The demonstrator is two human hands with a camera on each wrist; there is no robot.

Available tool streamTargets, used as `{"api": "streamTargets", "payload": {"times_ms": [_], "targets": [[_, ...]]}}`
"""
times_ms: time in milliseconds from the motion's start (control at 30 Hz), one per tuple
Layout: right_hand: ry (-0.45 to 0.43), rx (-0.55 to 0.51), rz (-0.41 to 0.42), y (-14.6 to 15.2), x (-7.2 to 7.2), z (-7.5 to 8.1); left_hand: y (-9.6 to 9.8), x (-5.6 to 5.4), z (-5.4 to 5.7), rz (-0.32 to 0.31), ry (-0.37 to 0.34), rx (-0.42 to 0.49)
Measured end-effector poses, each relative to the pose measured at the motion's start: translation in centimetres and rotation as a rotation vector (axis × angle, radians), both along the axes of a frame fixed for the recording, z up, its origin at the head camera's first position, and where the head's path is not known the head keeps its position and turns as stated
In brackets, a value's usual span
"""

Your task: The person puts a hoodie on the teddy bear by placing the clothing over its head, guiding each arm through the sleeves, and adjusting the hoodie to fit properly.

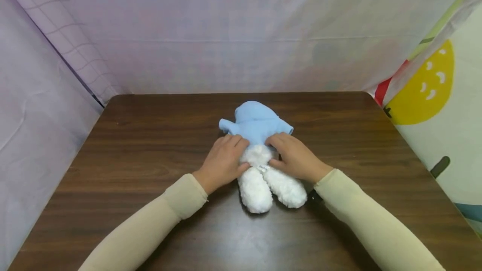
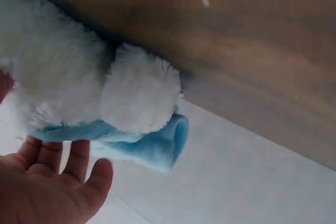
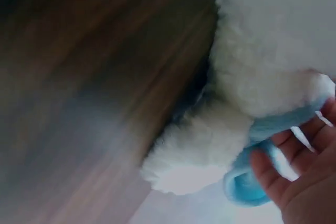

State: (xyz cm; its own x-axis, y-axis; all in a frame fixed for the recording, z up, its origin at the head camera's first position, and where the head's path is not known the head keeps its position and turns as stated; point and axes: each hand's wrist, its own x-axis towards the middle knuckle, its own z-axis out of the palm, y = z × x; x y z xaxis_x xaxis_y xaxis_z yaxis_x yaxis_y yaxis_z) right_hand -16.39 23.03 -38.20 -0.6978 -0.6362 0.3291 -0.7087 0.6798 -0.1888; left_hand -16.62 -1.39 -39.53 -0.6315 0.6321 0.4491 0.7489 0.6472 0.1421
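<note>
A white fluffy plush toy [image 1: 257, 193] lies on the table, its two legs pointing toward me. A light blue garment [image 1: 256, 122] covers its upper part, with one sleeve sticking out on each side. On the left, my left hand [image 1: 224, 160] rests its fingertips on the garment's lower edge, the thumb beside the plush's bottom. My right hand [image 1: 295, 156] touches the opposite side likewise, thumb and fingers apart. Both wrist views show fingers [image 2: 79, 156] along the blue hem, next to a round fluffy white arm [image 2: 140, 90]. A small white tag [image 1: 262, 168] shows between the legs.
The dark brown wooden table [image 1: 150, 137] has rounded far corners. Behind it hangs a pale patterned cloth [image 1: 241, 32], with another at the left. At the right, a white cloth carries a yellow printed fruit [image 1: 425, 87].
</note>
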Motion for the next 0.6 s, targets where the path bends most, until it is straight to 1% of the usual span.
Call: {"api": "streamTargets", "payload": {"times_ms": [67,200,400,500,600], "targets": [[0.018,-0.004,0.017,0.14,-0.18,-0.01,0.22,-0.09,-0.01,-0.004,0.041,0.005],[0.084,-0.002,0.064,0.16,-0.32,-0.03,0.38,-0.26,-0.1,-0.022,0.123,0.04],[0.139,0.01,0.129,-0.03,-0.57,-0.22,0.24,-0.26,-0.19,-0.031,0.192,0.085],[0.151,0.031,0.135,-0.15,-0.54,-0.19,0.19,-0.32,-0.04,-0.029,0.192,0.088],[0.156,0.073,0.127,-0.31,-0.23,-0.02,0.0,-0.27,0.15,-0.023,0.145,0.061]]}}
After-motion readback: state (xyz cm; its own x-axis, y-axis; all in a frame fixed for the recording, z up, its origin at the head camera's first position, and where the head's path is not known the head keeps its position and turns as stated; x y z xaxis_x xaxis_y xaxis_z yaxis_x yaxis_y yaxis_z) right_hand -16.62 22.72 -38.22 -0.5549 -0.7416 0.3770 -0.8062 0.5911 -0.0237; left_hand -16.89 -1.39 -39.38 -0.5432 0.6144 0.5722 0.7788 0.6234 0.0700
